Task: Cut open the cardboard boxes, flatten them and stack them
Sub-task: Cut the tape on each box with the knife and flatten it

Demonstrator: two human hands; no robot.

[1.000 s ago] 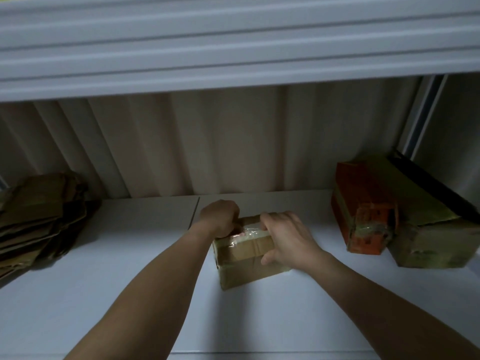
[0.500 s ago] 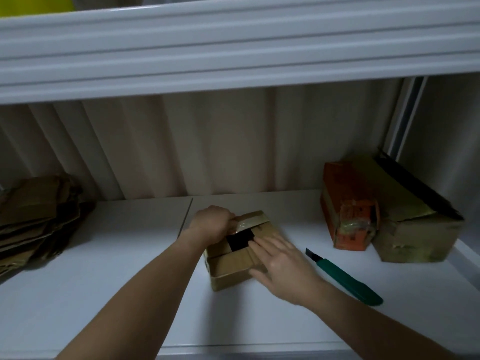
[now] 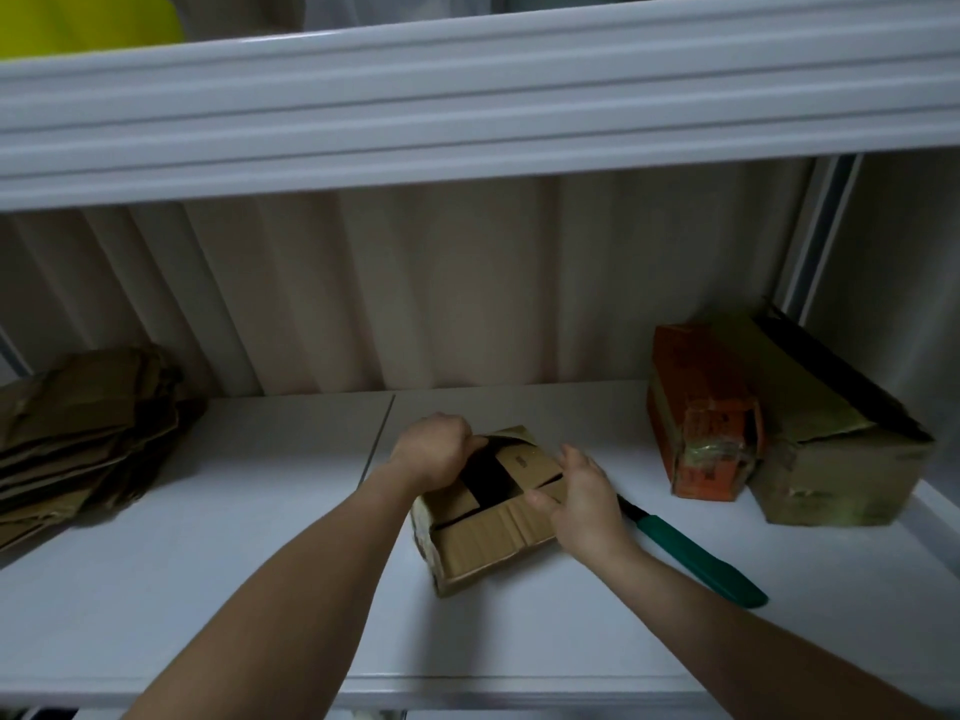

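On box [image 3: 488,532] flaps, gripping hands [image 3: 509,470]

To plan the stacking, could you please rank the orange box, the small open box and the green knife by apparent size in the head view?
1. Orange box and small open box: look alike, though the open one sits nearer the camera.
2. Green knife, the slimmest.

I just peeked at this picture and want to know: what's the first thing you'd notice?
Two hands pull open a small cardboard box in the middle of the white shelf: the left hand grips a top flap, and the right hand holds the box's right side. A green-handled cutter lies just right of the box, an orange box and a bigger brown box sit far right, and flattened cardboard is piled at the left.
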